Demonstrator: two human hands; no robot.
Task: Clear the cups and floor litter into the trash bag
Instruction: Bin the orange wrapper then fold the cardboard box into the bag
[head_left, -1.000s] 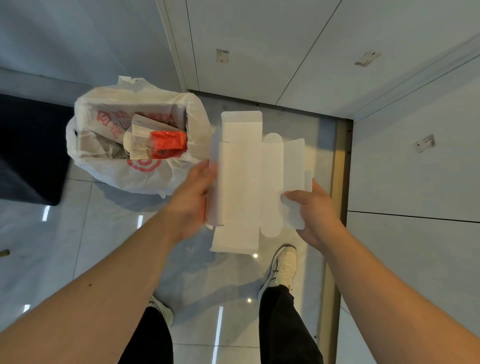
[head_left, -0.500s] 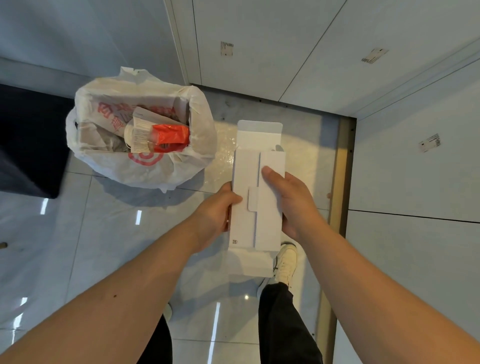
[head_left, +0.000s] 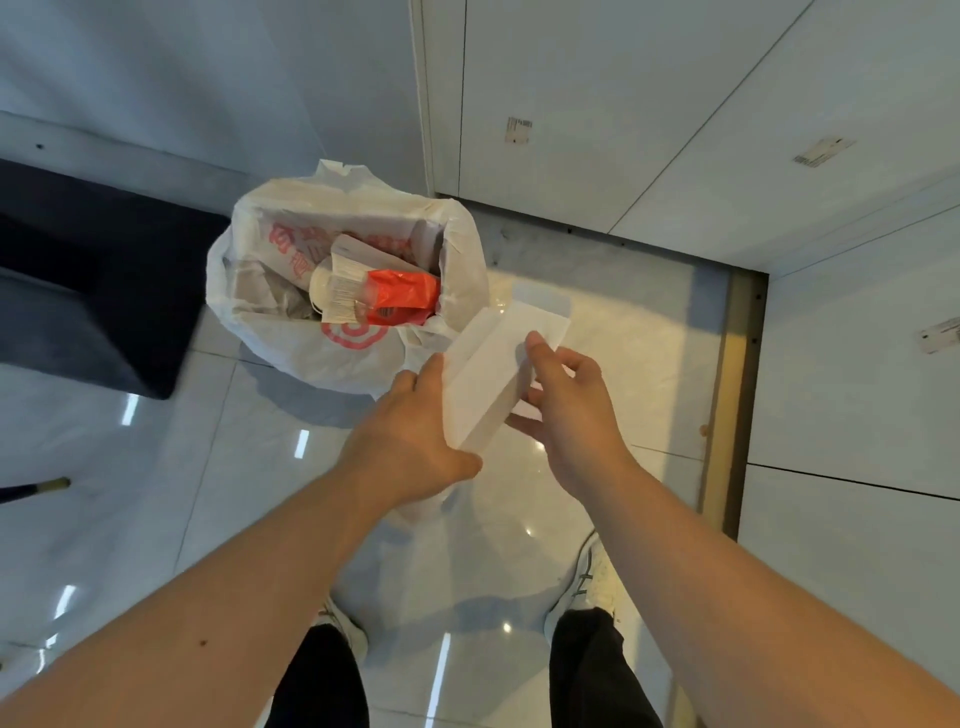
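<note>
The white card box was held straight up and down half a second ago; now I have it folded smaller and tipped toward the trash bag. My left hand cups its near corner, fingers curled under. My right hand pinches the other side, thumb on top. It looks light, thin and bendy, so holding the edges should work best. It hangs above the floor, just beside the bag's open mouth.

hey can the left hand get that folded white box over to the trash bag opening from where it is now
Probably yes. The left hand holds the folded white box, together with the right hand, just right of the trash bag. Its mouth gapes open and nothing lies between.
</note>
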